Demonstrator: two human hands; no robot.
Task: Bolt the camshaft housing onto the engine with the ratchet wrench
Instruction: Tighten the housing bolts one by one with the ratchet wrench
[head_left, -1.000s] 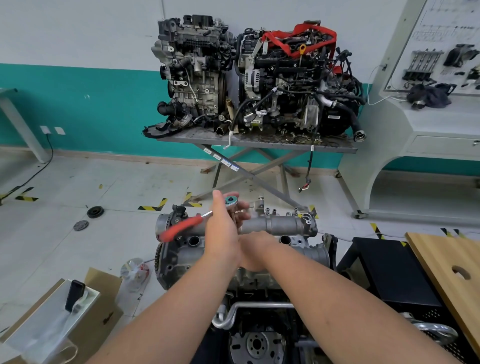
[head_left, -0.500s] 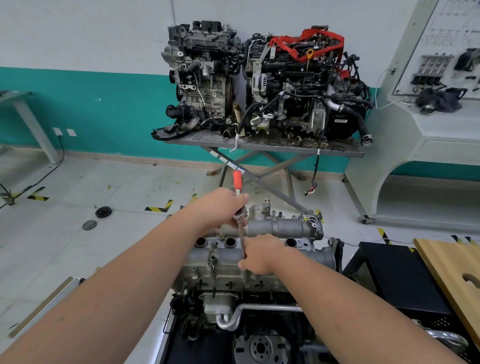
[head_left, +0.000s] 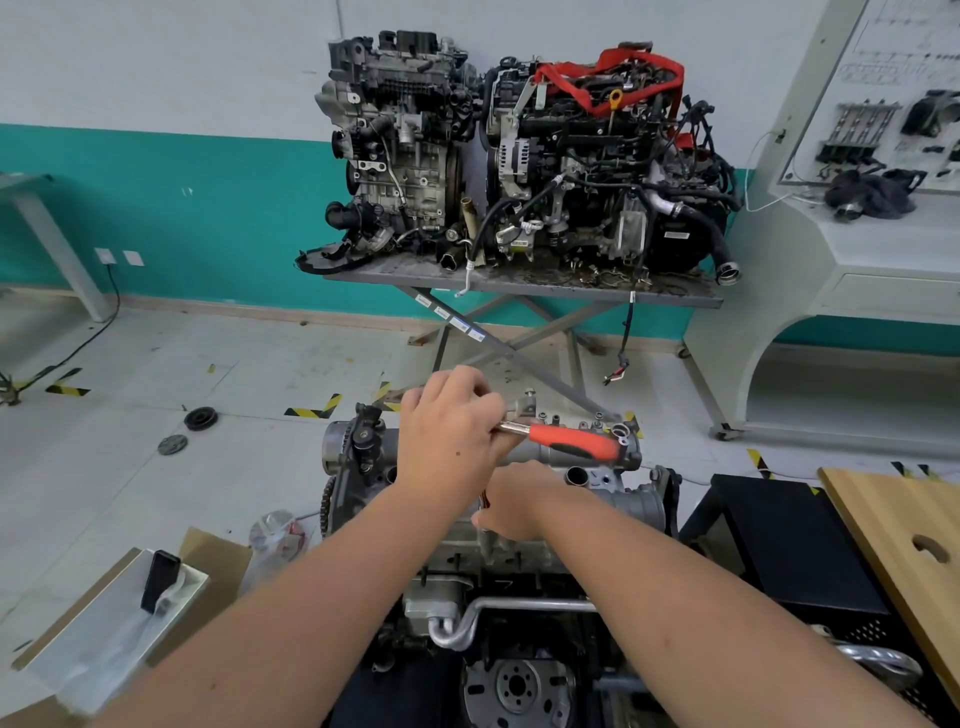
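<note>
The grey engine (head_left: 639, 501) stands right in front of me, with the silver camshaft housing (head_left: 571, 457) lying across its top. My left hand (head_left: 452, 431) grips the head end of the ratchet wrench (head_left: 571, 440), whose red handle points right over the housing. Just below, my right hand (head_left: 514, 504) is curled round the wrench's extension shaft, of which only a short piece shows under the fingers. The socket and the bolt are hidden by my hands.
Two other engines (head_left: 519, 156) sit on a scissor table (head_left: 519, 283) by the far wall. A black crate (head_left: 795, 545) and a wooden board (head_left: 904, 540) are on my right, an open cardboard box (head_left: 119, 618) on my left. Pulleys (head_left: 200, 418) lie on the floor.
The wrench handle has swung from pointing left, through pointing away from me, round to the right. My left hand turned with it; my right hand stayed low on the shaft.
</note>
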